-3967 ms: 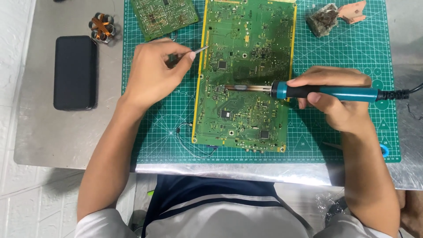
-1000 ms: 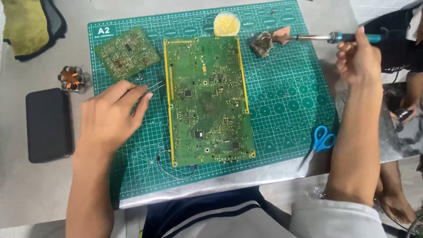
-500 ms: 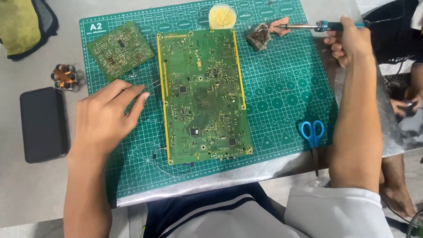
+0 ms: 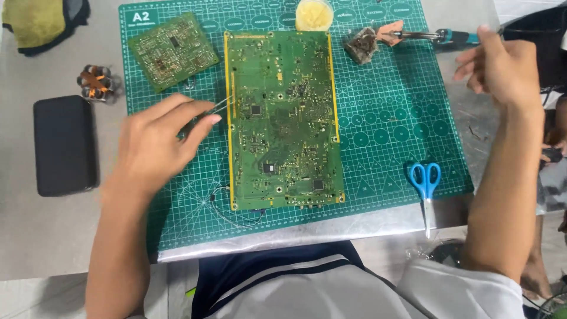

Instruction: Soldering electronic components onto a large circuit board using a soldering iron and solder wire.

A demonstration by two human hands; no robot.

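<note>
While the left hand [image 4: 156, 139] pinches tweezers [image 4: 220, 106] at the big circuit board's [image 4: 282, 118] left edge, the right hand [image 4: 502, 68] hangs loosely open beside the parked soldering iron [image 4: 440, 36] — best keep those tweezers steady.

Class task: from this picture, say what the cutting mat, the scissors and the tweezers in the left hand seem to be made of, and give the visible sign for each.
Cutting mat: probably soft matte vinyl or rubber; flat green sheet with printed grid.
Scissors: glossy blue handles, likely plastic; grey blades look like metal.
Tweezers, pinched in the left hand: thin, silvery, shiny, so probably steel.
</note>
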